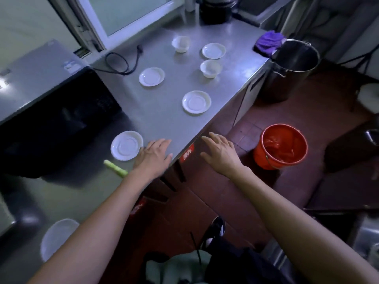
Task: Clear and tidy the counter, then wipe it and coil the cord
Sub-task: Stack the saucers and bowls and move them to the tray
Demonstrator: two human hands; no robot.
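Observation:
Several white saucers lie scattered on the steel counter (160, 111): one near my left hand (126, 145), one mid-counter (196, 102), one further left (151, 76), one at the back (213, 50). Two small white bowls (181, 44) (211, 68) stand at the far end. A black cord (119, 62) lies looped near the window. A purple cloth (268, 43) sits at the far right corner. A green vegetable stalk (115, 168) lies by my left wrist. My left hand (153, 155) is flat with straight fingers over the counter's front edge. My right hand (220, 153) hovers open beyond the edge, holding nothing.
A black microwave oven (53, 111) stands on the left. Another white dish (57, 236) sits near the bottom left. On the floor are an orange bucket (281, 146) and a tall steel pot (291, 66). A dark appliance (215, 9) stands at the counter's far end.

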